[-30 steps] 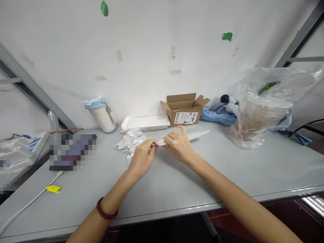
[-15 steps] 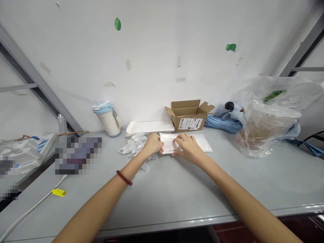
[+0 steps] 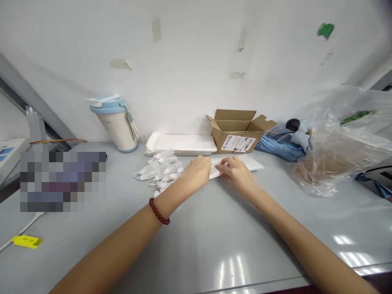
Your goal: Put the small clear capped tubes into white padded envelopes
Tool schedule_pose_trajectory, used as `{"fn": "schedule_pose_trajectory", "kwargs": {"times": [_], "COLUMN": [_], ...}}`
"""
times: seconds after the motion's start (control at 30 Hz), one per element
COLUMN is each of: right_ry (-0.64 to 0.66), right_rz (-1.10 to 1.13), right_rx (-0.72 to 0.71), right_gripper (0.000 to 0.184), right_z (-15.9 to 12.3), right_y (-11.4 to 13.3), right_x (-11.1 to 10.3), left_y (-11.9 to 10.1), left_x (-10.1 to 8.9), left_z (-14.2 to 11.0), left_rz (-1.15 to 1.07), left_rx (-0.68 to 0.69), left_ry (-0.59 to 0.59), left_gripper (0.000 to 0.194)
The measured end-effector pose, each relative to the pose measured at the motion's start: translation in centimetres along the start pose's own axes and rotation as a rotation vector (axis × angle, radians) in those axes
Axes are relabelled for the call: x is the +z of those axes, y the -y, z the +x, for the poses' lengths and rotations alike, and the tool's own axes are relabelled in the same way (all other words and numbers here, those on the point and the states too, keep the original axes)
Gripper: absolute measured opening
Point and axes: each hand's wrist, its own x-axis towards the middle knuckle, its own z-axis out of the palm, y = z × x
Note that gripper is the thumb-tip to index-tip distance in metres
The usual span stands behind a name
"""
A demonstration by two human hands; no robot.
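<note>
Left hand and right hand have drawn closer together along the white packet since the preceding frame. The white packet extends over the grey table, in front of the open cardboard box. Left hand is closed like a fist around its left end; right hand, fingers curled, touches its middle, though whether it grips cannot be told. Beside the left hand lies a pile of small white pieces
</note>
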Motion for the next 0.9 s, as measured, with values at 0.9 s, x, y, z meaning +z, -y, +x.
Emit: {"fn": "schedule_pose_trajectory", "kwargs": {"times": [0.9], "right_ry": [-0.077], "right_rz": [0.108], "right_rx": [0.146], "right_gripper": [0.008], "right_z": [0.6], "right_y": [0.0], "right_x": [1.2], "left_y": [3.3], "left_x": [-5.7], "left_z": [2.4], "left_rz": [0.482], "left_rx": [0.098], "left_ry": [-0.254], "left_gripper": [0.025]}}
